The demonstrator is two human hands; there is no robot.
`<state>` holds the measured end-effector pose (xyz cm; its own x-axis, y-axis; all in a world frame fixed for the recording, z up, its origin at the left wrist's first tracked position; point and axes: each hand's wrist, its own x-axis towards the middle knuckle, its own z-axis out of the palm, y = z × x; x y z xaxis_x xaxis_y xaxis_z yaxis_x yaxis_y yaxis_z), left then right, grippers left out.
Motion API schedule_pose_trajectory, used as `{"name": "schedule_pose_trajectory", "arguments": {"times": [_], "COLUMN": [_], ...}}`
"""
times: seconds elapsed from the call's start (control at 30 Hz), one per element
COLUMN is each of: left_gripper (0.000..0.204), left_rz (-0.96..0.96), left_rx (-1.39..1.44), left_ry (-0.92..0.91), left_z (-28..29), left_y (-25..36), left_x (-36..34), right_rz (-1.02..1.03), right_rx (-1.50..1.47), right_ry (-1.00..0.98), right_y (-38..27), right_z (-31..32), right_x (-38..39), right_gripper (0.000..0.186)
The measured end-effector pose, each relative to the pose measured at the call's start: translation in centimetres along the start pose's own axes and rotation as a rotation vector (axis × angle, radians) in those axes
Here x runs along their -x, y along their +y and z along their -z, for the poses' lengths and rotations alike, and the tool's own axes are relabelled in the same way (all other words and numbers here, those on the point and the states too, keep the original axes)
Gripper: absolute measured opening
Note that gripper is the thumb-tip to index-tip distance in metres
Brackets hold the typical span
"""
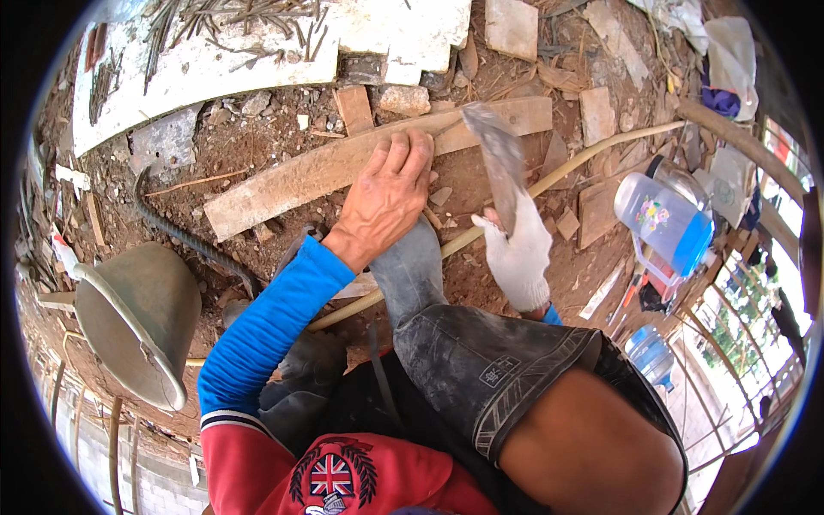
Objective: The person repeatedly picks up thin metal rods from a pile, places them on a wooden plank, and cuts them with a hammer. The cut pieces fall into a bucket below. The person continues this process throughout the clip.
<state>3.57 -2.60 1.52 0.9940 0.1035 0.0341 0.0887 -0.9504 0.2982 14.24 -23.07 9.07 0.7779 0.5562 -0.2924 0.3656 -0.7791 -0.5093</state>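
A long, weathered wooden plank (292, 178) lies slantwise across the dirt in front of me. My bare left hand (390, 189) presses on its middle, fingers bent together over the wood. A thin dark line shows on the plank just right of the fingertips; I cannot make out what it is. In a white knit glove, my right hand (519, 257) is closed round a flat, dull grey-brown blade-like tool (498, 154). The tool points up and away, its far end over the plank's right part, slightly smeared by motion. My grey dusty boot (410, 266) stands near the plank.
A bucket (142, 318) lies tipped at the left, near a curved ribbed bar (193, 227). A pale pole (558, 172) runs diagonally past my boot. A clear jug with a blue lid (661, 223) is at the right. Metal rods (245, 26) lie on a white sheet (206, 73) at the back.
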Motion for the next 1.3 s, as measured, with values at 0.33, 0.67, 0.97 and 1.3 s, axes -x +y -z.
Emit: {"name": "schedule_pose_trajectory", "arguments": {"times": [0.33,0.67,0.97,1.3], "left_gripper": [0.057,0.052,0.052,0.053], "left_rz": [0.010,0.020,-0.011,-0.007], "left_rx": [0.031,0.060,0.046,0.039], "left_ry": [0.018,0.035,0.012,0.002], "left_z": [-0.2,-0.4,-0.3,-0.3], "left_y": [-0.2,0.4,0.7,0.9], "left_x": [-0.2,0.3,0.9,0.9], "right_rz": [-0.034,-0.061,-0.155,-0.161], "right_rx": [-0.062,-0.076,-0.123,-0.113], "right_ry": [-0.040,-0.052,-0.067,-0.062], "right_y": [-1.8,-0.5,-2.1,-0.8], "right_z": [1.2,1.1,3.1,1.1], "right_x": [0.4,0.9,1.1,1.5], "right_gripper": [0.058,0.065,0.062,0.061]}}
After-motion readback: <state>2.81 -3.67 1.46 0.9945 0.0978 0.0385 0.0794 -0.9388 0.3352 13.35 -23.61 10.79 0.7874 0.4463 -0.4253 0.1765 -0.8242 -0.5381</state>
